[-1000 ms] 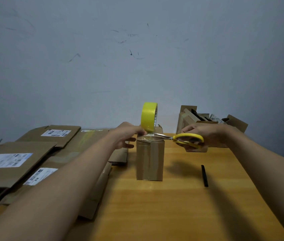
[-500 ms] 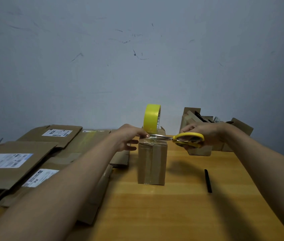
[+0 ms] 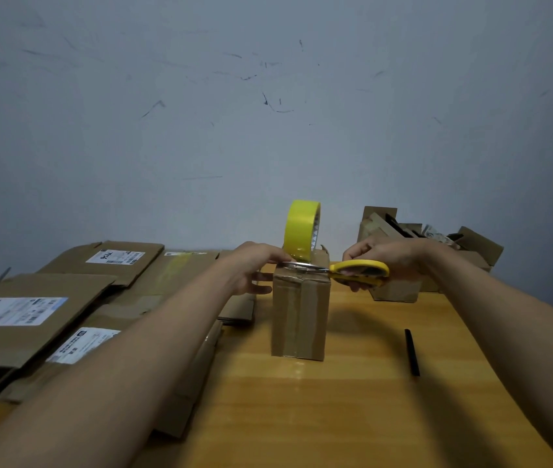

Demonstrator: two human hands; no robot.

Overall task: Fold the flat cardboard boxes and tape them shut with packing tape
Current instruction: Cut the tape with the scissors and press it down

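Box position: the folded cardboard box [image 3: 299, 317] was stood upright near the middle of the wooden table [image 3: 353, 417], between the two forearms.
Tape roll position: the yellow tape roll [image 3: 300, 230] was held on edge above the box top, at its far left corner.
Left hand: the left hand [image 3: 254, 266] was placed at the upper left of the box; the fingers were curled toward the foot of the roll. Whether the roll itself or the tape strip was pinched could not be told.
Right hand: the right hand [image 3: 381, 261] was closed round the yellow handles of the scissors [image 3: 342, 269], on the right side of the box.
Blade axis: the blades were laid nearly level, pointed leftward across the box top toward the left fingertips.
Deciding relation: the tape run between roll and box lay at the blade tips, just beside the left fingers; the cut line was judged to cross the strip.
Risk: the closeness of blade tips and left fingertips was judged the main hazard.
Remaining stock: flat cardboard boxes [image 3: 31, 309] were stacked at the left of the table, not yet folded.
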